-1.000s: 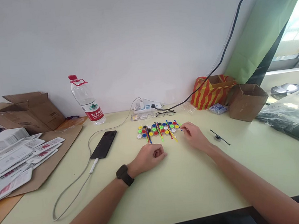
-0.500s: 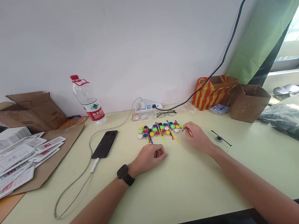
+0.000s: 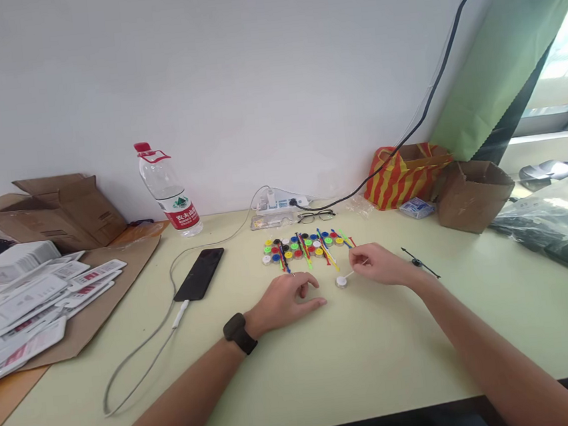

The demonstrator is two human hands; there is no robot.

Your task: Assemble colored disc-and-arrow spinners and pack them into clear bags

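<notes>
A cluster of small coloured round caps with coloured thin sticks [image 3: 307,246] lies on the pale green table [image 3: 358,360]. My right hand [image 3: 382,265] pinches a thin white stick [image 3: 349,275] whose far end touches a small white cap [image 3: 341,282] on the table. My left hand [image 3: 290,299], with a black watch [image 3: 238,333] on the wrist, rests on the table just left of that cap, fingers loosely curled and partly spread, holding nothing.
A black phone [image 3: 198,274] on a white cable lies to the left. A water bottle [image 3: 168,190], power strip [image 3: 280,204], glasses [image 3: 315,216], striped bag [image 3: 403,171], cardboard boxes [image 3: 470,194] and white packets [image 3: 31,304] ring the table. A black stick on a cap [image 3: 419,263] lies to the right.
My right hand drew back from the cluster toward me with a white stick and cap. My left hand uncurled slightly and shifted a little right.
</notes>
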